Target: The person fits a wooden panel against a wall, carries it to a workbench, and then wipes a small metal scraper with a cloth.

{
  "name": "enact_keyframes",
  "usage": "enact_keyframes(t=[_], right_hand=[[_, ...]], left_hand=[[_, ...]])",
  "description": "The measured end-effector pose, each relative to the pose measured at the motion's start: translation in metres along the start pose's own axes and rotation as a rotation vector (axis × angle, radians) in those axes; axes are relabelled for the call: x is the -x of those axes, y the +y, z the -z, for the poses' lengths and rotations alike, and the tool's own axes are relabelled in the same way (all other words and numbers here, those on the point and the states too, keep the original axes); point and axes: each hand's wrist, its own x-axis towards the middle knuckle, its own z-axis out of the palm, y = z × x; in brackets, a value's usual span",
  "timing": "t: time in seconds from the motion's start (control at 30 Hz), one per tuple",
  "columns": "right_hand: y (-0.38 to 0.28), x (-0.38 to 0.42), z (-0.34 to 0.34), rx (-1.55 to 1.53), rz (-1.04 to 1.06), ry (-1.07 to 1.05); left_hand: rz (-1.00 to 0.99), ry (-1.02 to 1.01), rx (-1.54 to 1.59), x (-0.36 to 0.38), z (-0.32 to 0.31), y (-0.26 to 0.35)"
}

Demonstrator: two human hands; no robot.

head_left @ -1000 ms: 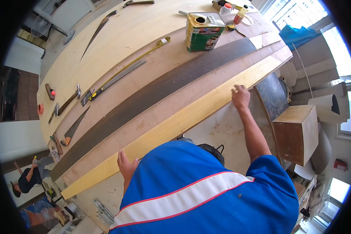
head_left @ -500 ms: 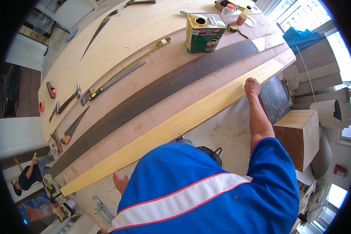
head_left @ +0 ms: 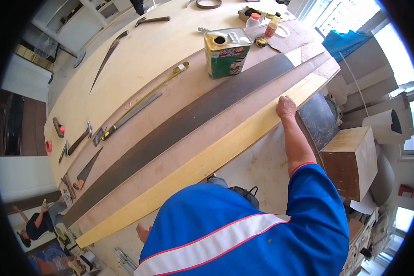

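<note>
Light board: lay lengthwise along the near edge of the table.
Right hand: rested, fingers curled, on the board toward the table's right end, probably steadying it; could not tell whether clamped.
Left hand: partly hidden by the shirt, apart from the board; finger state could not be told.
Can: stood upright farther back, presumably because its top was uncapped.

Smooth, matt wooden strip
</note>
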Motion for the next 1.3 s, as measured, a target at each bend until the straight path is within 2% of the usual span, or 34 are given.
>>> enact_keyframes(t=[0.07, 0.1, 0.23, 0.27, 0.3, 0.37, 0.4, 0.43, 0.5, 0.53, 0.57, 0.6, 0.63, 0.67, 0.73, 0.83, 0.93, 0.97, 1.0, 1.07, 1.17, 1.23, 1.3], right_hand=[[0.000, -0.001, -0.003, -0.011, -0.019, 0.007], [0.004, 0.001, -0.004, -0.066, -0.044, 0.023], [0.042, 0.026, -0.006, -0.285, -0.363, 0.003], [0.052, 0.046, -0.001, -0.386, -0.385, 0.038], [0.070, 0.065, -0.016, -0.324, -0.460, 0.039], [0.138, 0.105, -0.112, -0.227, -0.401, 0.000], [0.128, 0.153, -0.077, -0.249, -0.418, -0.067], [0.146, 0.189, -0.120, -0.327, -0.560, -0.106], [0.141, 0.275, -0.132, -0.345, -0.766, -0.343], [0.138, 0.327, -0.155, -0.270, -0.753, -0.338], [0.147, 0.375, -0.197, -0.330, -0.790, -0.521], [0.146, 0.429, -0.227, -0.302, -0.686, -0.604], [0.137, 0.472, -0.241, -0.361, -0.689, -0.829], [0.123, 0.514, -0.249, -0.476, -0.725, -0.882], [0.092, 0.565, -0.227, -0.586, -0.806, -0.897], [0.101, 0.603, -0.288, -0.499, -0.555, -0.655], [0.108, 0.557, -0.205, -0.417, -0.368, -0.488], [0.120, 0.536, -0.195, -0.391, -0.355, -0.461], [0.132, 0.521, -0.184, -0.366, -0.343, -0.443], [0.152, 0.500, -0.160, -0.409, -0.316, -0.185], [0.141, 0.469, -0.102, -0.769, -0.630, -0.202], [0.110, 0.454, -0.063, -1.066, -0.853, -0.219], [0.089, 0.447, -0.054, -1.209, -0.831, -0.207]], left_hand=[[0.037, -0.024, -0.006, 0.004, 0.022, 0.031], [0.044, -0.021, -0.015, -0.001, 0.017, 0.026], [0.064, -0.015, -0.048, -0.016, -0.002, -0.003], [0.063, -0.017, -0.049, -0.017, -0.002, 0.000], [0.060, -0.020, -0.044, -0.018, 0.000, 0.008], [0.055, -0.017, -0.047, -0.017, 0.002, 0.014], [0.052, -0.016, -0.045, -0.018, 0.002, 0.015], [0.045, -0.017, -0.045, -0.019, 0.000, 0.015], [0.032, -0.017, -0.046, -0.022, -0.002, 0.013], [0.029, -0.013, -0.043, -0.022, -0.004, 0.011], [0.025, -0.013, -0.044, -0.023, -0.007, 0.008], [0.023, -0.009, -0.039, -0.023, -0.010, 0.003], [0.021, -0.004, -0.038, -0.022, -0.013, -0.003], [0.016, -0.002, -0.032, -0.023, -0.017, -0.007], [0.008, 0.008, -0.016, -0.022, -0.028, -0.021], [0.001, 0.030, 0.021, -0.016, -0.050, -0.044], [0.035, 0.091, 0.051, 0.002, -0.073, -0.066], [0.080, 0.114, 0.058, 0.014, -0.065, -0.051], [0.043, 0.126, 0.104, 0.014, -0.086, -0.066], [-0.021, 0.144, 0.171, 0.019, -0.136, -0.117], [-0.093, 0.080, 0.060, 0.046, -0.151, -0.135], [-0.038, -0.044, 0.042, 0.055, -0.147, -0.133], [-0.044, -0.085, 0.070, 0.065, -0.135, -0.132]])
